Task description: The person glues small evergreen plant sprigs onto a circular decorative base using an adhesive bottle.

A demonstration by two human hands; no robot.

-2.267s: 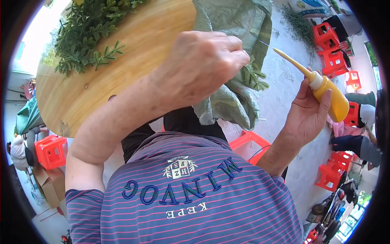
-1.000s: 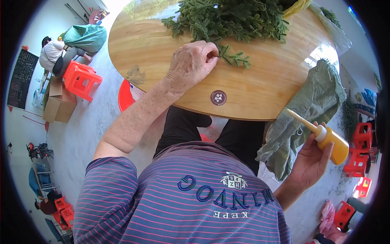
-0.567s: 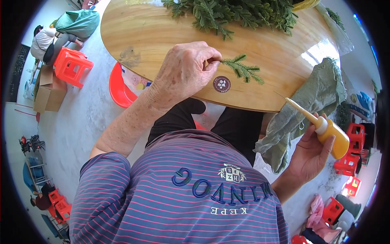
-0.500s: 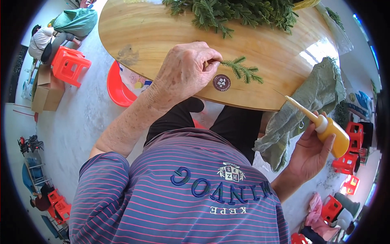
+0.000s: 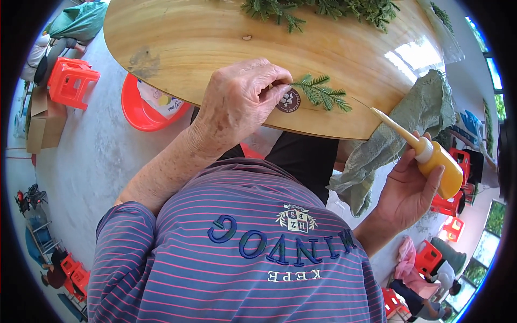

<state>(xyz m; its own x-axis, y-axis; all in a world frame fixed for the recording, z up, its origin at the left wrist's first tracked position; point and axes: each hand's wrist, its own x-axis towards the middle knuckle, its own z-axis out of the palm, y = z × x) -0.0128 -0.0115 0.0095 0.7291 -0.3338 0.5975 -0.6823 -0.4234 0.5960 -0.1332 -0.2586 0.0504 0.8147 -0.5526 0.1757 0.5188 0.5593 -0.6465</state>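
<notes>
My left hand (image 5: 243, 97) pinches the stem end of a small green fir sprig (image 5: 324, 92) over the near edge of the wooden table (image 5: 215, 37). The sprig points right, its needles lying just above the tabletop. In my right hand (image 5: 406, 188) is a squeeze bottle (image 5: 442, 171) of yellow glue-like liquid, with a white collar and a long tapered nozzle ending in a thin tip. That tip points up and left, close to the sprig's outer end but apart from it. A round dark sticker (image 5: 288, 101) shows on the table beside my left fingers.
A pile of fir greenery (image 5: 328, 9) lies at the table's far side. A grey-green cloth (image 5: 420, 107) drapes over the right edge. Below the table at left sits a red basin (image 5: 141, 110); a red stool (image 5: 72, 82) stands farther left. Other people sit around the room.
The squeeze bottle has shifted slightly left, bringing its tip nearer the sprig. My left hand still pinches the sprig. The whole view has turned a little, sliding the surroundings left.
</notes>
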